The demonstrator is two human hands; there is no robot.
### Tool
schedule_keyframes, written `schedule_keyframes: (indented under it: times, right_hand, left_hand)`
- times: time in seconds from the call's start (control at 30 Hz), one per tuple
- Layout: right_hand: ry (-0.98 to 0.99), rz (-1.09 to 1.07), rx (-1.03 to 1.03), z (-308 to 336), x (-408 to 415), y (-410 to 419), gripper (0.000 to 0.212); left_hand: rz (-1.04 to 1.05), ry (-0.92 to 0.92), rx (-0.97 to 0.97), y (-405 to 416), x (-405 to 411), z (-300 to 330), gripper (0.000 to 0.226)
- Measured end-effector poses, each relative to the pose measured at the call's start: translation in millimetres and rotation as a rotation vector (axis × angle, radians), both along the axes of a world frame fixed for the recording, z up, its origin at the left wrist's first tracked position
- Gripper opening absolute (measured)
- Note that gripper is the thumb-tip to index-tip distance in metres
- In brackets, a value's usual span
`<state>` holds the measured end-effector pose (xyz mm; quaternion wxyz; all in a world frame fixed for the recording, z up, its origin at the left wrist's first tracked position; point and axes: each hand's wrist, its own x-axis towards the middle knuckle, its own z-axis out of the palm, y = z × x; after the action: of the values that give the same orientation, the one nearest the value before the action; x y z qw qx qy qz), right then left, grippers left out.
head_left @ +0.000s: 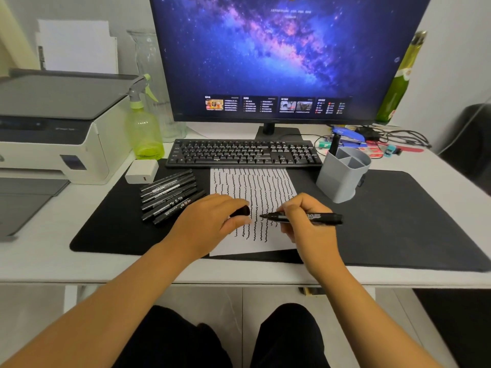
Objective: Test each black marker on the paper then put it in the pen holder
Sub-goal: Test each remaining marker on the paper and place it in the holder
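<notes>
While uncapped, black marker (305, 217), white lettering

Uncapped marker (305, 217) over scribbled paper (255, 187)

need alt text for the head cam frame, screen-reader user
Right hand holds an uncapped black marker over scribbled paper; left hand grips its cap. A row of markers lies left of the paper, a grey pen holder with one marker right, before a keyboard and monitor.
</notes>
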<state>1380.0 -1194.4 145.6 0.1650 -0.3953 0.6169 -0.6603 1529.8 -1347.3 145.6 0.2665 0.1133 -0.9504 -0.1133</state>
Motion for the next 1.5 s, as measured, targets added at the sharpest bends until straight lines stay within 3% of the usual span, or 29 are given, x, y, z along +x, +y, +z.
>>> schedule_keyframes:
  times: [0.23, 0.37, 0.53, 0.67, 0.77, 0.97, 1.07, 1.23, 1.3, 1.4, 1.5]
  right_hand:
    - [-0.022, -0.014, -0.007, 4, 9, -2, 0.019]
    - [-0.059, 0.120, 0.026, 8, 11, 1, 0.020]
    - [-0.051, 0.230, 0.004, 12, 8, 8, 0.022]
    - [-0.004, 0.258, -0.069, 12, 12, 10, 0.023]
    - [0.017, 0.285, -0.133, 9, 16, 10, 0.027]
    - [0.012, 0.339, -0.021, 6, 3, 15, 0.014]
    - [-0.036, 0.314, 0.073, 10, -11, 20, 0.027]
    - [0.582, 0.272, 0.346, 19, -9, 18, 0.025]
    - [0.672, 0.304, 0.396, 27, -8, 19, 0.026]
    - [0.454, 0.205, 0.324, 48, -32, 28, 0.017]
    - [0.353, -0.126, 0.118, 72, -72, 36, 0.009]
  left_hand:
    - [-0.091, 0.024, -0.039, 13, -2, 9, 0.045]
    - [-0.160, -0.017, -0.017, 19, -4, 13, 0.045]
    - [-0.143, -0.199, 0.225, 29, -4, 23, 0.047]
    - [-0.199, -0.281, 0.430, 36, -2, 30, 0.030]
    - [-0.253, -0.323, 0.494, 36, 0, 36, 0.030]
    - [-0.183, -0.370, 0.308, 29, 0, 39, 0.028]
    - [-0.092, -0.348, 0.156, 10, 4, 44, 0.031]
    - [-0.162, -0.295, -0.047, 6, -1, 50, 0.032]
    - [-0.139, -0.244, -0.048, 8, -2, 51, 0.045]
    - [0.047, -0.174, 0.042, -7, 9, 50, 0.065]
    - [0.356, -0.188, -0.051, -38, 26, 36, 0.056]
